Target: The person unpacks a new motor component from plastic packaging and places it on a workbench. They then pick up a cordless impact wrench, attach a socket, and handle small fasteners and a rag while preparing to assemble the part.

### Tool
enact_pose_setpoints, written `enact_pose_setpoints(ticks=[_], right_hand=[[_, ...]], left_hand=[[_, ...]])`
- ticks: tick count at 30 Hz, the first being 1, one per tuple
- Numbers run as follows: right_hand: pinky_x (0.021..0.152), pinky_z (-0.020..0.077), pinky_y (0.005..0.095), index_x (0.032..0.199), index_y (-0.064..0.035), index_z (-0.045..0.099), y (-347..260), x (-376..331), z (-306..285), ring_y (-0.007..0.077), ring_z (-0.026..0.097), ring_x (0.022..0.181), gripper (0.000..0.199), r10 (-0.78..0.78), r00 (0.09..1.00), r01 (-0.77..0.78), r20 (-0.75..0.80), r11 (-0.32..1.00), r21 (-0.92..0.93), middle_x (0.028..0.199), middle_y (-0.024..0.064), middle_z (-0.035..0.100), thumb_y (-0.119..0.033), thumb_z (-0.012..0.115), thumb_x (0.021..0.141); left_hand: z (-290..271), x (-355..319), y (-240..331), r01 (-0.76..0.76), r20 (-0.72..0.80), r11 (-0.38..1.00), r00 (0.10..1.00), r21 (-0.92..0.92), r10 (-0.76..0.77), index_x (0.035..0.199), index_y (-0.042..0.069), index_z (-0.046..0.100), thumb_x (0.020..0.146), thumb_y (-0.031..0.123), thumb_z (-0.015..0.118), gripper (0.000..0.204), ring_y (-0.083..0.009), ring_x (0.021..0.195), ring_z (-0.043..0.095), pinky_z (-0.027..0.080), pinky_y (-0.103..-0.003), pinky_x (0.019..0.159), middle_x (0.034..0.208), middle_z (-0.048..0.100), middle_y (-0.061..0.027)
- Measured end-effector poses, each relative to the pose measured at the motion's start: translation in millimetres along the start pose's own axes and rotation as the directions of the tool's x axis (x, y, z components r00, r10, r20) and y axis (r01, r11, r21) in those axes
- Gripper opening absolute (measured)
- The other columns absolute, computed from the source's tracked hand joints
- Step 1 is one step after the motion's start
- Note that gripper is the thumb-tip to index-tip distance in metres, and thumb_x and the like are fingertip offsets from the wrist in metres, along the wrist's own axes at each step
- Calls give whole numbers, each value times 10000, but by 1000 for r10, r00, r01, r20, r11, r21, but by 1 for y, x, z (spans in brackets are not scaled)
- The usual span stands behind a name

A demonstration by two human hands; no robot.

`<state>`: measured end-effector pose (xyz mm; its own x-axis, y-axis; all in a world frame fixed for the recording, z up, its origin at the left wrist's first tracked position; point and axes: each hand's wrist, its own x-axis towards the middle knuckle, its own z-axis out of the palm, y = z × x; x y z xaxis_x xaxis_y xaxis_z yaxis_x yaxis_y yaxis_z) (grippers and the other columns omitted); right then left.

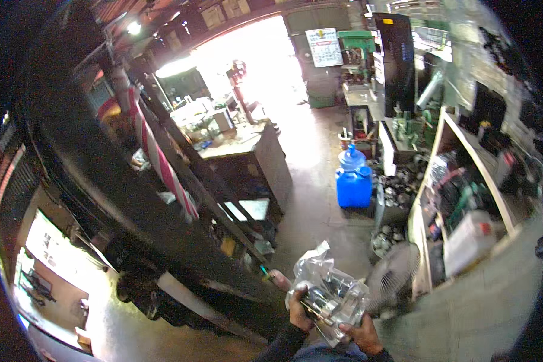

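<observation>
Both hands hold a clear plastic bag point(342, 288) in front of my body, low in the view. Shiny metal parts show through its crumpled film, but their kind is too blurred to tell. My left hand point(300, 312) is closed around the bag's left side, with the thumb up along it. My right hand point(363, 336) grips the lower right corner, the thumb lying on top of the plastic. Just left of the bag is a blurred pinkish shape point(279, 280), which I cannot make out.
A standing fan point(394, 277) is close to the right of the bag. Ahead on the floor stands a blue jug point(354, 188). A wooden-framed rack point(422, 241) with mixed goods lines the right. A large dark beam-like structure point(145, 211) runs along my left, before a workbench point(271, 160).
</observation>
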<state>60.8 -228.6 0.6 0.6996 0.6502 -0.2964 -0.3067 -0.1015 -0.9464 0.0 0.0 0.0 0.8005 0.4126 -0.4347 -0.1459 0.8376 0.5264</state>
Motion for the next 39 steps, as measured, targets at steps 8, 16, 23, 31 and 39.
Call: enact_pose_setpoints(ticks=[8,16,23,31,39], right_hand=[[1101,430,431,1466,-19,378,-91,172,4,292,564,1257,919,186,960,-197,211,980,35,1367,142,573,-243,901,745],[857,548,325,1427,37,459,-152,306,49,217,636,1092,767,300,909,-291,291,954,-76,1288,146,631,-167,845,797],[811,542,329,1378,14,512,-179,465,91,185,641,999,656,262,816,-267,514,961,-67,1215,113,655,-119,809,808],[1097,429,393,1435,27,414,-243,681,104,261,561,1254,907,178,722,8,668,964,-265,1351,162,583,-293,904,742],[1155,377,416,1484,20,361,-269,845,158,270,493,1342,1005,188,661,64,727,951,-304,1450,171,510,-317,928,726]], left_hand=[[31,113,76,-125,-290,986,953,-113,88,1040,103,658,941,299,604,225,-237,869,695,573,-414,836,943,704,-47],[9,215,125,-334,-441,905,876,-262,196,990,68,682,896,326,609,285,-268,806,721,597,-409,802,906,741,-94],[8,310,192,-504,-642,810,735,-300,219,966,118,657,845,366,662,276,-271,777,698,577,-425,801,839,706,-60],[55,459,302,-634,-706,709,653,-309,276,1013,96,672,855,324,642,278,-291,864,707,577,-466,843,980,733,-83],[59,572,424,-759,-576,578,627,-299,525,1235,25,612,849,360,598,511,-331,985,683,559,-480,906,1119,701,-148]])
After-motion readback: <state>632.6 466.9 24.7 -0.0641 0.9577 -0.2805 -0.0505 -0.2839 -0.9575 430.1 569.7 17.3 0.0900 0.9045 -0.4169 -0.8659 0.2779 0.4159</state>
